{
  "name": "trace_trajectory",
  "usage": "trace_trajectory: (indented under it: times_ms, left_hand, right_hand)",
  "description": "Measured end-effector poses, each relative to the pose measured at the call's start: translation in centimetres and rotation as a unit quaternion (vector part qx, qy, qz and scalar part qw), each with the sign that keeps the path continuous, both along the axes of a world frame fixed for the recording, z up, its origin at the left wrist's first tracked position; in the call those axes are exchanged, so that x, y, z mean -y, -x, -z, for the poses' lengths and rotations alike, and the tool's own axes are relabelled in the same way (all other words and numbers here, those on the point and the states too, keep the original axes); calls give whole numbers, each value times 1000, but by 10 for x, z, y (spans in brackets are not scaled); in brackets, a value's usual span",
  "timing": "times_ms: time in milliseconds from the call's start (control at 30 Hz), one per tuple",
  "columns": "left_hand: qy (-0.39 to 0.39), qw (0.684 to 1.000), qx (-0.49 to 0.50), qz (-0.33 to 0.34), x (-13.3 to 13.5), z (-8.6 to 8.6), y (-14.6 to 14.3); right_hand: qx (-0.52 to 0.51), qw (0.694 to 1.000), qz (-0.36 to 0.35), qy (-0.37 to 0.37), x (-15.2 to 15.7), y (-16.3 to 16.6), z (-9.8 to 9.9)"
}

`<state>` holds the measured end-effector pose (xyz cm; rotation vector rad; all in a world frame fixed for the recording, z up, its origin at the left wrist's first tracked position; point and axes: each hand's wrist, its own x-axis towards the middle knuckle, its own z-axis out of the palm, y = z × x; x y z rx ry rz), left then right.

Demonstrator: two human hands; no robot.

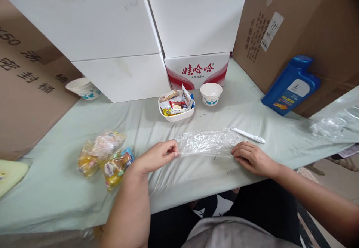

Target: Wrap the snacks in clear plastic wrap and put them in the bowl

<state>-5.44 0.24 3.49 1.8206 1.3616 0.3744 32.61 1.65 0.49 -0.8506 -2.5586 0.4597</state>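
Note:
A crinkled clear plastic bag lies stretched sideways on the table in front of me. My left hand is closed, thumb and forefinger pinching its left end. At the right end, my right hand rests low with fingers together, gripping the plastic's edge. Just beyond the right hand lies a slim white tool, its narrow tip by the plastic. Behind the bag stands a white oval bowl filled with wrapped snacks. A white paper cup with blue leaf print stands right of that bowl.
Packaged snacks in yellow and clear wrappers lie beside my left forearm. A blue bottle leans against a cardboard box at right. White boxes stand at the back, with another paper cup at left. The table has a pale green cover.

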Motion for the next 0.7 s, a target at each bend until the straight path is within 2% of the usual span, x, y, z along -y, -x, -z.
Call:
trace_trajectory:
  times_ms: [67,167,233,300,400,533,600,700]
  left_hand:
    - [9,999,6,-31,-2,4,1]
    - [-4,997,1,-83,-7,9,-5]
    - [-28,992,-45,-114,-11,11,-13]
    - [-66,981,-126,-134,-15,12,-21]
    - [-118,951,-247,-141,-18,15,-33]
    - [-123,931,-306,-153,-20,21,-41]
    - [-119,919,-334,-172,-19,22,-40]
    - [-110,900,-363,-213,-18,16,-32]
  right_hand:
    - [-30,996,60,57,1,2,-2]
    - [-66,974,161,144,-3,7,-2]
    - [-57,964,211,150,-9,12,1]
    - [-17,962,252,106,-15,19,4]
    - [81,958,275,30,-19,28,10]
    - [214,927,304,-39,-18,36,14]
    - [241,914,319,-67,-18,35,14]
    - [220,918,309,-113,-19,27,15]
